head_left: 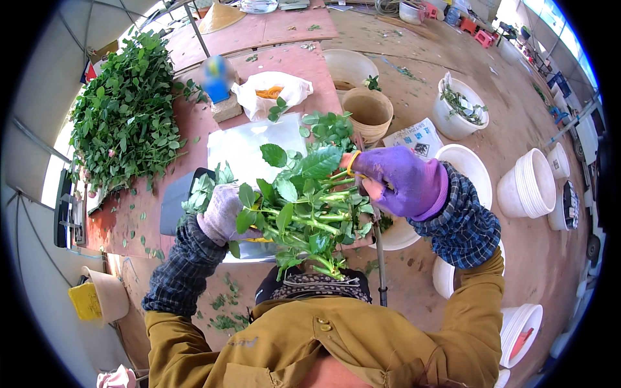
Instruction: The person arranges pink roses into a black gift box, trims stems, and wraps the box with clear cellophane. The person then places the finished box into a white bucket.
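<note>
Our left hand (223, 212) grips leafy stems (317, 223) beside our right hand (407, 181), closed on a yellow band (351, 163), at a pink table (194, 119) near white buckets (525, 184).

Matt cloth, glossy leaf
The left glove (222, 212) looks like matt cloth, the held leaves (320, 163) smooth and glossy; at twelve o'clock, a crinkled plastic bag (295, 94); at three, smooth plastic tubs (525, 184); toward five, a metal pole (380, 264).
</note>
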The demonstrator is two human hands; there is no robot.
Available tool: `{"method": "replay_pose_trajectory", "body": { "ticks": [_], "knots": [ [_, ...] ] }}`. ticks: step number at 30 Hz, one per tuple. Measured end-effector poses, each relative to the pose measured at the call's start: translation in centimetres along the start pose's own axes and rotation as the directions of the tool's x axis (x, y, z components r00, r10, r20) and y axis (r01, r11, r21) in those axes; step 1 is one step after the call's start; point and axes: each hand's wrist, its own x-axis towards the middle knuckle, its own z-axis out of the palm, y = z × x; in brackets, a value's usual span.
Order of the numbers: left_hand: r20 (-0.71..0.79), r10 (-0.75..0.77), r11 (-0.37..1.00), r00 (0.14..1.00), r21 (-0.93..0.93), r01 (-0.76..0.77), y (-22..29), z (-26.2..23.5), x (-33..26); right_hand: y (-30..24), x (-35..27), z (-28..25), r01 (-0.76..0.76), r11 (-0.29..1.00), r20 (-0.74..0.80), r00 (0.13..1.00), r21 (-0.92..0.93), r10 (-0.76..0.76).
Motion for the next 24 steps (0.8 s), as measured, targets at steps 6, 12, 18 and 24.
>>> {"method": "replay_pose_trajectory", "body": {
  "ticks": [6, 12, 18, 24],
  "knots": [
    [0.023, 0.095, 0.995, 0.995, 0.027, -0.095, -0.3, -0.2, -0.2, -1.0, 0.3, -1.6, -0.296, 0.933, 0.328, 0.919, 0.204, 0.219],
    [0.034, 0.082, 0.996, 0.996, -0.034, -0.081, -0.5, -0.4, -0.4, -1.3, 0.6, -2.1, -0.177, 0.981, 0.304, 0.942, 0.081, 0.145],
    [0.0, 0.098, 0.994, 0.995, -0.047, -0.098, -0.8, -0.4, -1.2, -3.0, 1.5, -2.5, -0.18, 0.921, 0.373, 0.874, -0.346, 0.311],
    [0.128, 0.146, 0.989, 0.981, 0.001, -0.147, -1.8, -0.5, -2.3, -4.1, 3.1, -1.3, -0.27, 0.898, 0.49, 0.765, -0.347, 0.419]
  ]
}}
